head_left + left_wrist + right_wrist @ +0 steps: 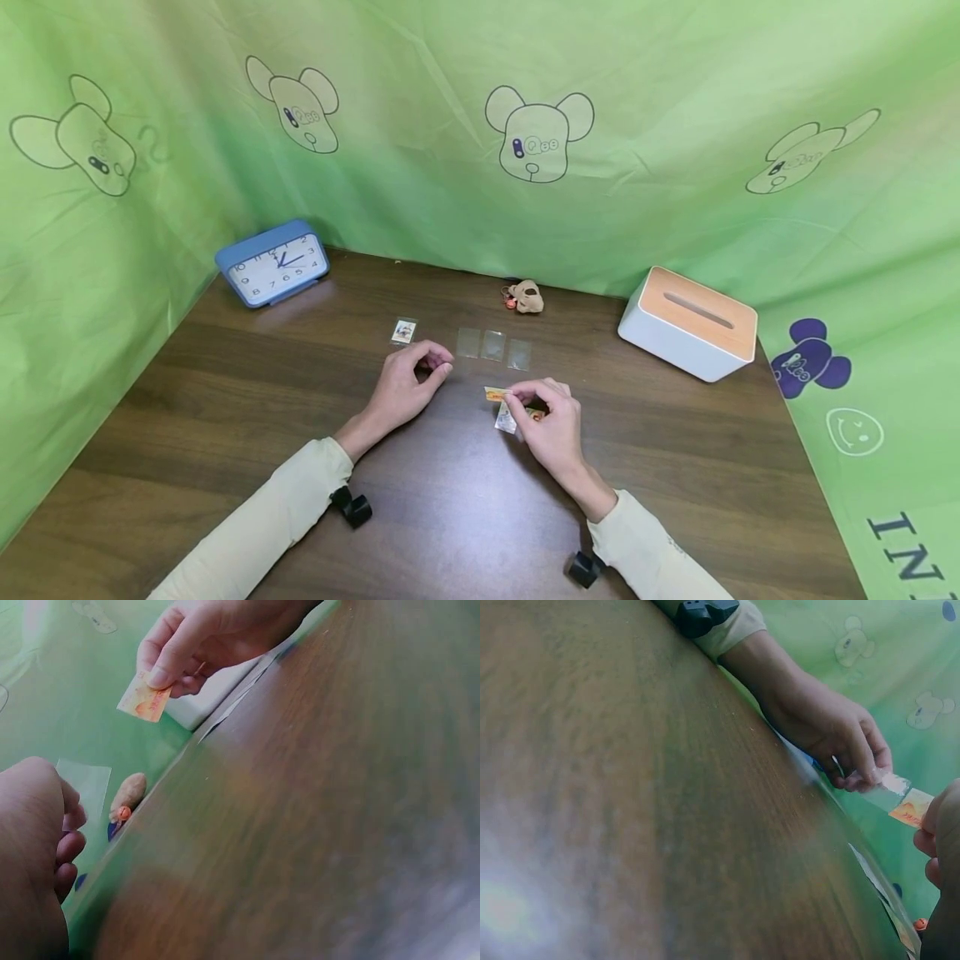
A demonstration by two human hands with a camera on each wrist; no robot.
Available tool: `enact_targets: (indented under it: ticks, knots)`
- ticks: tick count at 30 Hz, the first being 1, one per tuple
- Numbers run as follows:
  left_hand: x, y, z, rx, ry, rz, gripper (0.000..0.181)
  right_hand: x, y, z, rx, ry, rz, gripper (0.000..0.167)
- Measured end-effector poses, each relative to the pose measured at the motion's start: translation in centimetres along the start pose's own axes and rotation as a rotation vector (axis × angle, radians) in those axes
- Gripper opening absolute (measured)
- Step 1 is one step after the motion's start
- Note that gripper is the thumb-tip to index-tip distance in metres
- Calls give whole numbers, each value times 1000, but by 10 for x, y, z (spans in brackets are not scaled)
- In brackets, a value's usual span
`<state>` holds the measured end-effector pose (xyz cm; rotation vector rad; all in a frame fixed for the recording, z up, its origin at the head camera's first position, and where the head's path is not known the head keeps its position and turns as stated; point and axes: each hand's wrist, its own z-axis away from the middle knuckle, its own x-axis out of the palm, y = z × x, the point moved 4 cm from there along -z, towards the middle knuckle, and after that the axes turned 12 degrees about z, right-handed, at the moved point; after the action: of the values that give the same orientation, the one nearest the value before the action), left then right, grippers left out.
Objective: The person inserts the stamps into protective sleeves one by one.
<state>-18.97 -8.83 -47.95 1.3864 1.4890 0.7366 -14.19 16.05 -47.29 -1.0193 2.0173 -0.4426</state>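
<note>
One orange card (495,393): at the right hand's fingertips, raised above the table; part of it is hidden by the fingers.
Card's direction: in the head view its free end points left, toward the left hand, and its visible long side runs left to right.
Right hand (551,421): pinching the orange card between thumb and fingers.
Left hand (405,383): pinching a clear pouch (90,787), clearest in the two wrist views.
Pouch's direction: in the right wrist view it slants from the left fingertips toward the orange card; its long axis is uncertain, since fingers cover part of it.
Gap: card and pouch are apart in the left wrist view, though they line up closely in the right wrist view.
Under the right hand: a pale card (506,418), long axis tilted away from the person, and an orange-red piece (536,414) mostly hidden.
Beyond the hands: three flat pouches (468,342) side by side, long axes running away from the person; left of them, a picture card (403,332) lying the same way.
Back of the table (420,517): blue clock (272,262) at left, plush charm (528,297) near the middle, tissue box (682,337) at right.
</note>
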Motion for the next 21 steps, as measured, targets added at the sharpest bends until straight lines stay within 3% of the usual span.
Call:
enact_targets:
  ticks: [6, 12, 21]
  knots:
    - [5, 1, 1, -24, -26, 57, 10, -1, -1, 0, 0, -2, 10, 14]
    - [6, 0, 3, -29, -43, 30, 9, 0, 0, 0, 6, 6, 25, 15]
    - [11, 5, 6, -49, -149, 21, 6, -1, 0, -1, -6, 39, 23, 17]
